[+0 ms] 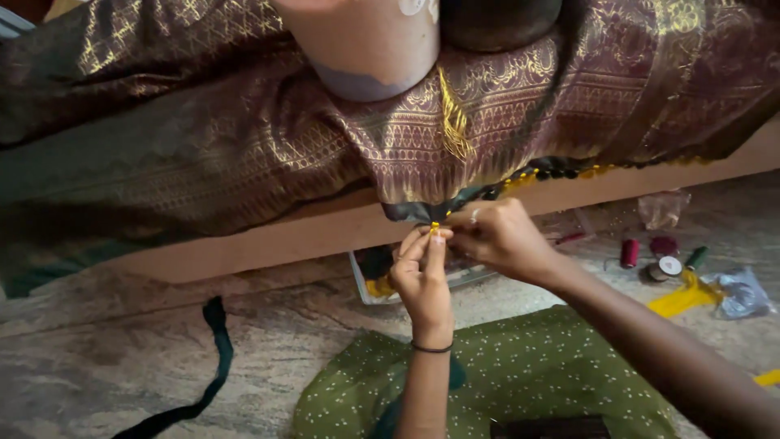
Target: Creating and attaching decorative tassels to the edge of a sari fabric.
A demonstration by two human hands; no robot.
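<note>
We held the maroon and gold brocade silk cloth draped over the wooden desk. At its hanging edge, our left hand pinched a small yellow bead while our right hand clenched the edge beside it, steadying the trim.

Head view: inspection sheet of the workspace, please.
Surface: stone floor; wooden bench edge above it.
Job's things: maroon and gold cloth draped over the bench; small yellow bead at its hem.
Clutter: thread spools, plastic bags, yellow scrap, tray, dark ribbon.
Fingers: left hand and right hand both pinch at the hem by the bead.
Cables: nothing seen.
Surroundings: green dotted garment on the lap; pale pot standing on the cloth.
</note>
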